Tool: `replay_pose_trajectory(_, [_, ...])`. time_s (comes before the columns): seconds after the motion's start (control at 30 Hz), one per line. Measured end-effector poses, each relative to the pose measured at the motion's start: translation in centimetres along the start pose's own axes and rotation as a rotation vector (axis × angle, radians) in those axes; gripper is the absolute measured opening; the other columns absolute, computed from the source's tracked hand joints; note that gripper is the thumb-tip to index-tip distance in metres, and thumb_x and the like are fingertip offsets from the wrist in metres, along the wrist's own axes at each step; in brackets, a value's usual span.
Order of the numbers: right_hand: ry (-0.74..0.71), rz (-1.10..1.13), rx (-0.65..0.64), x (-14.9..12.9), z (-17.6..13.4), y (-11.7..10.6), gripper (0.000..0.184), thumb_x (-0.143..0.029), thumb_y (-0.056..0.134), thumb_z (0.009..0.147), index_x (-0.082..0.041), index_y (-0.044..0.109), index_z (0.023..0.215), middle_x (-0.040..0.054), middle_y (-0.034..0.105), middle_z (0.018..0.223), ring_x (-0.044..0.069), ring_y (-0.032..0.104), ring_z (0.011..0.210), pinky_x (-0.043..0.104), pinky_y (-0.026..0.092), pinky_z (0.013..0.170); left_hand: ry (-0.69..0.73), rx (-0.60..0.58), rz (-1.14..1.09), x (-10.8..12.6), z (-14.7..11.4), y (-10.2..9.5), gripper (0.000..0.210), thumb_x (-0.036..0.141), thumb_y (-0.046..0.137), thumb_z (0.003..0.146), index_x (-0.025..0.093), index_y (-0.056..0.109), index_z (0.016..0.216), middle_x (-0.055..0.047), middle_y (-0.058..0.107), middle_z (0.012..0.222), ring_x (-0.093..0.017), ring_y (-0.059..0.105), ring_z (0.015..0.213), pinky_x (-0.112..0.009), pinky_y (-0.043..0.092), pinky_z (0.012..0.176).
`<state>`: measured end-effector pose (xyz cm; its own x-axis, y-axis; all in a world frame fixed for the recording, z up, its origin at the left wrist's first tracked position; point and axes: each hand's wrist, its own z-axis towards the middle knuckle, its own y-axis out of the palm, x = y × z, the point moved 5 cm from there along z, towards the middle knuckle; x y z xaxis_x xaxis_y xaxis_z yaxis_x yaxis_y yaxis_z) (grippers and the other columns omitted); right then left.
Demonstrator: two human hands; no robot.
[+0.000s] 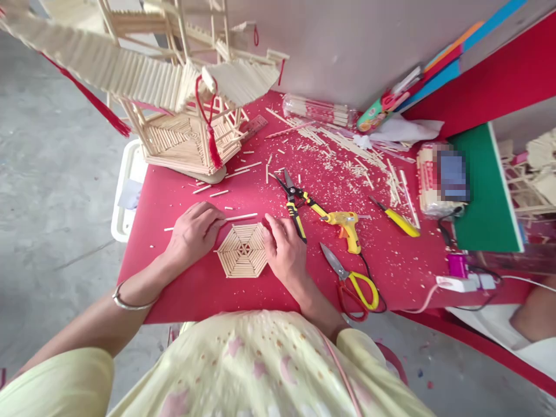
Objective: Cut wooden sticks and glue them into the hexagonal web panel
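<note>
A small hexagonal panel of thin wooden sticks (243, 269) lies flat on the red table, its sticks set in rings around a star-like centre. My right hand (286, 252) rests at the panel's right edge, fingers curled against it. Just above the panel's top edge is a thin wooden stick (242, 217). The fingertips of my left hand (193, 231) are closed at this stick's left part. Another stick end (168, 229) shows left of that hand; whether it is the same stick, I cannot tell.
A stick-built pavilion (165, 145) with red tassels stands at the back left. To the right lie pliers (295, 197), a yellow glue gun (345, 226), scissors (347, 275) and a yellow-handled cutter (402, 222). Loose sticks (347, 145) and scraps cover the back. A power strip (456, 282) sits far right.
</note>
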<state>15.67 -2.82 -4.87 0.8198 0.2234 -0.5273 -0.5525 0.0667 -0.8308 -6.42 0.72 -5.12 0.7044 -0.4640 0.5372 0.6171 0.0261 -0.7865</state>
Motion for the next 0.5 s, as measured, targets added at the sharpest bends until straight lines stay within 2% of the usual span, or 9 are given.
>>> replay_pose_trajectory(0.13, [-0.033,-0.079,0.072,0.6,-3.3,-4.0,0.035,-0.03,0.05,0.106,-0.023,0.064,0.137,0.0089,0.071,0.117,0.018,0.069,0.104,0.027,0.054,0.086,-0.068,0.071,-0.112,2.2,-0.1,-1.3,0.014,0.023,0.056,0.099,0.017,0.068,0.097,-0.007,0.068,0.095,-0.017,0.064,0.086,-0.029,0.052,0.074])
replay_pose_trajectory(0.23, [0.067,-0.221,0.106,3.6,-7.8,-7.7,0.03,-0.028,0.052,0.104,-0.023,0.068,0.129,0.0077,0.072,0.112,0.019,0.07,0.099,0.029,0.053,0.085,-0.165,-0.017,-0.278,4.7,-0.6,-1.3,0.016,0.029,0.058,0.099,0.018,0.07,0.099,-0.006,0.07,0.095,-0.016,0.064,0.082,-0.026,0.049,0.069])
replay_pose_trajectory(0.3, [0.172,-0.372,0.082,6.2,-11.2,-9.8,0.032,-0.026,0.053,0.101,-0.021,0.066,0.13,0.0091,0.071,0.11,0.023,0.069,0.099,0.033,0.053,0.085,-0.241,-0.064,-0.409,6.3,-1.0,-0.9,0.019,0.034,0.062,0.098,0.019,0.073,0.101,-0.006,0.073,0.093,-0.016,0.066,0.082,-0.027,0.051,0.071])
replay_pose_trajectory(0.4, [0.268,-0.574,-0.003,9.3,-15.5,-11.4,0.044,-0.018,0.055,0.092,-0.018,0.06,0.136,0.0152,0.066,0.119,0.029,0.064,0.105,0.041,0.052,0.088,-0.344,-0.043,-0.584,8.6,-1.4,-0.3,0.023,0.039,0.07,0.092,0.019,0.078,0.1,-0.005,0.075,0.09,-0.017,0.067,0.08,-0.028,0.052,0.073])
replay_pose_trajectory(0.5, [0.274,-0.632,-0.03,11.3,-17.6,-11.6,0.054,-0.013,0.055,0.087,-0.017,0.055,0.141,0.0179,0.065,0.121,0.031,0.063,0.104,0.043,0.052,0.086,-0.462,-0.022,-0.753,10.2,-1.5,0.8,0.025,0.042,0.074,0.089,0.018,0.077,0.097,-0.004,0.071,0.078,-0.013,0.061,0.065,-0.026,0.05,0.061])
